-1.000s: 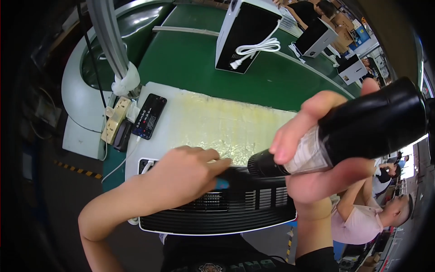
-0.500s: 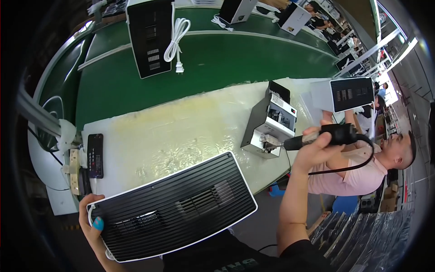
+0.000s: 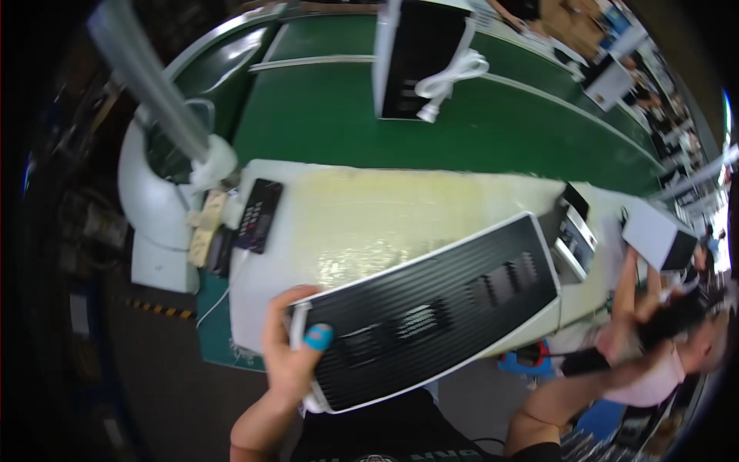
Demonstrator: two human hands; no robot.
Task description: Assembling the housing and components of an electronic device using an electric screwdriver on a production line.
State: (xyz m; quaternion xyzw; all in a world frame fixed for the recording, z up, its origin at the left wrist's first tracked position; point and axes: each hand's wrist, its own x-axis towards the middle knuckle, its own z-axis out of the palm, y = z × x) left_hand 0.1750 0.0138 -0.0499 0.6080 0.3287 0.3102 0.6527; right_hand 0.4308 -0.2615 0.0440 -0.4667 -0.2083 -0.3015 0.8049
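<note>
My left hand (image 3: 289,358), its thumb wrapped in blue, grips the left end of a long appliance housing (image 3: 431,319) with a black slatted face and white edges. That housing is tilted over the front of the table. At the right, my right hand (image 3: 614,343), blurred by motion, is closed around a black corded electric screwdriver (image 3: 668,323). Beyond the housing's right end stands a small open unit (image 3: 576,245) with a white and metal front, partly hidden by the housing. The screwdriver is apart from both.
A phone (image 3: 260,215) and a power strip (image 3: 206,231) lie at the table's left end. Beyond, a tall appliance (image 3: 419,65) with a coiled white cord (image 3: 453,77) stands on the green belt (image 3: 323,115). A co-worker's hands (image 3: 637,281) hold a white box (image 3: 658,235) at the right.
My view has swung left. The screwdriver, which was at the small unit, is now away from it at the right. My left hand still holds the housing, now nearer the small unit.
</note>
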